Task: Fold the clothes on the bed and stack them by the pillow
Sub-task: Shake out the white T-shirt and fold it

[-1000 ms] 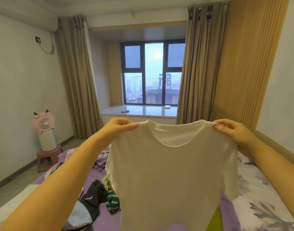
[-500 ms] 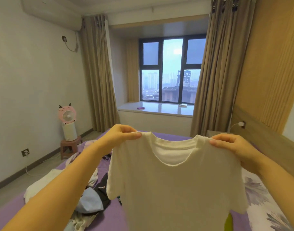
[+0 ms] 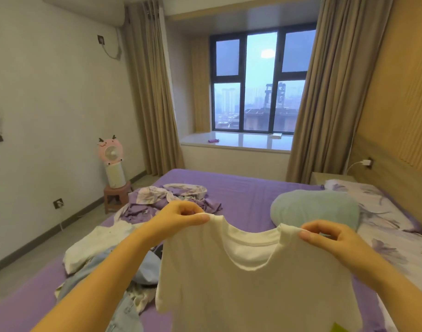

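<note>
Soft, dim daylight from the window; wide-angle bowing at edges.

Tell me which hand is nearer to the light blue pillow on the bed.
Right. The right hand pinches the white T-shirt shoulder just in front of the light blue pillow. The left hand pinches the other shoulder, farther off to the pillow's left.

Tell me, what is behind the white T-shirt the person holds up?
Behind the white T-shirt lies the purple bed. A green scrap peeks out at its lower edge; what else it covers cannot be seen.
</note>
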